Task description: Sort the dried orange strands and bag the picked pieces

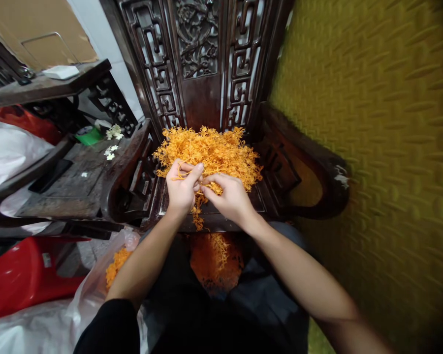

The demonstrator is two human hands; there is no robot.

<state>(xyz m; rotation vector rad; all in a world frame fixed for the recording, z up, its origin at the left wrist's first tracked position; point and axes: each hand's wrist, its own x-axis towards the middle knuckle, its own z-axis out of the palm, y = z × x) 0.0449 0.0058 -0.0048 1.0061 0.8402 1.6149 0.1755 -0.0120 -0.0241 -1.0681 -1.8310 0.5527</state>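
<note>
A big heap of orange artificial-flower sprigs covers the seat of a carved dark wooden chair. In front of the heap, my left hand is closed, thumb against the fingers, on an orange sprig whose frilly end hangs over the seat's front edge. My right hand pinches at the same spot, its fingertips meeting those of my left. The exact contact between fingertips and stem is too small to make out.
Left of the chair stands a wooden side table with small white flowers and a green piece. Below are a red plastic stool and a clear bag with orange sprigs. A yellow-green textured surface lies right.
</note>
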